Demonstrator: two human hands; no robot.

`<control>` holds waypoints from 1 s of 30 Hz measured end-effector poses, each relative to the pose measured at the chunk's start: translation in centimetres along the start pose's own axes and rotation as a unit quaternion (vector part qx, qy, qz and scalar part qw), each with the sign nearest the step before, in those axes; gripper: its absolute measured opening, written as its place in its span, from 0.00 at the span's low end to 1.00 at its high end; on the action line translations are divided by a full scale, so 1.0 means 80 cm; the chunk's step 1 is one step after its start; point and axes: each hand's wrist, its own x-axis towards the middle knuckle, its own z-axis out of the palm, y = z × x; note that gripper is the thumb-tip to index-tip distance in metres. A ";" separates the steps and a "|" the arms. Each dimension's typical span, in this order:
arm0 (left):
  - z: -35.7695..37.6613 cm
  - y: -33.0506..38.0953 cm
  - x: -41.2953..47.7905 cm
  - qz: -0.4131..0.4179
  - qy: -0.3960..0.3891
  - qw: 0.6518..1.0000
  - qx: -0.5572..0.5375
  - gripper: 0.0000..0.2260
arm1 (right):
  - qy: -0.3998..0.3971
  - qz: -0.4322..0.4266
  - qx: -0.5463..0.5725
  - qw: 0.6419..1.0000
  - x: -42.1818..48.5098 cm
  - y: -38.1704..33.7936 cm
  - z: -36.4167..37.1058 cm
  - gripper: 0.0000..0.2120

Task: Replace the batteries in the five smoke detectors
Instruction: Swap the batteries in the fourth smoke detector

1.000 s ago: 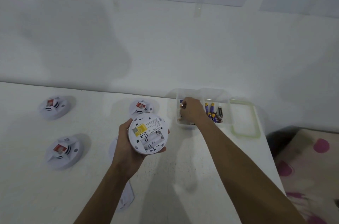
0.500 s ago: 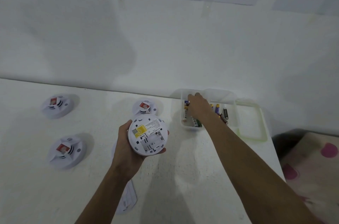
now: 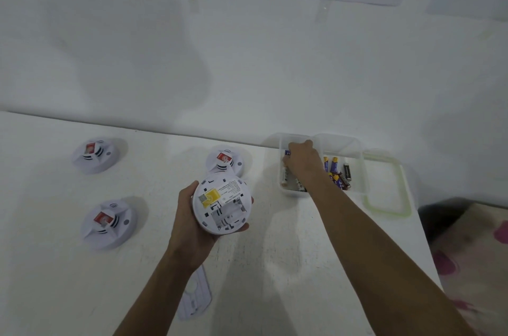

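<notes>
From the head view, we are holding one smoke detector (image 3: 222, 203) up off the table (image 3: 275, 267) in our left hand (image 3: 192, 228), fingers wrapped around its rim, back side facing us. Its battery bay is looking empty, so we are judging this to be the fetch-a-battery step for this unit. Three more detectors (image 3: 108, 223) are lying on the table to the left and behind. A flat white cover (image 3: 196, 300) is lying under our left forearm.

Our right hand (image 3: 302, 161) is reaching into the left compartment of the clear container (image 3: 357, 143), fingers curled down among the cells there. A blue-tipped battery (image 3: 287, 153) is showing at the fingertips, but we cannot tell whether it is being pinched. The purple batteries (image 3: 334, 168) are sitting in the right compartment, beside the wrist.

Next we are needing a firm pinch on one cell, then matching its polarity to the bay.

Against the earlier frames, the right hand is sitting deeper toward the container's far wall. The detector is staying as it was.
</notes>
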 end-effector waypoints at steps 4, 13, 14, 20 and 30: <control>0.000 0.001 0.000 -0.003 0.007 1.000 -0.005 0.29 | -0.030 -0.020 -0.025 0.999 0.001 -0.001 -0.010 0.15; -0.005 0.003 -0.003 0.005 0.012 1.000 0.007 0.27 | -0.005 -0.060 -0.031 0.998 -0.004 -0.001 -0.010 0.11; -0.006 0.005 -0.005 0.008 0.018 1.000 0.005 0.26 | 0.008 -0.066 -0.028 0.997 -0.005 -0.002 -0.011 0.10; -0.004 0.014 -0.016 0.011 0.017 1.000 -0.017 0.28 | 0.110 -0.021 0.139 0.984 -0.023 -0.001 -0.028 0.07; -0.017 0.044 -0.050 0.011 -0.055 0.998 -0.033 0.26 | 0.190 -0.036 0.468 0.862 -0.142 -0.092 -0.074 0.07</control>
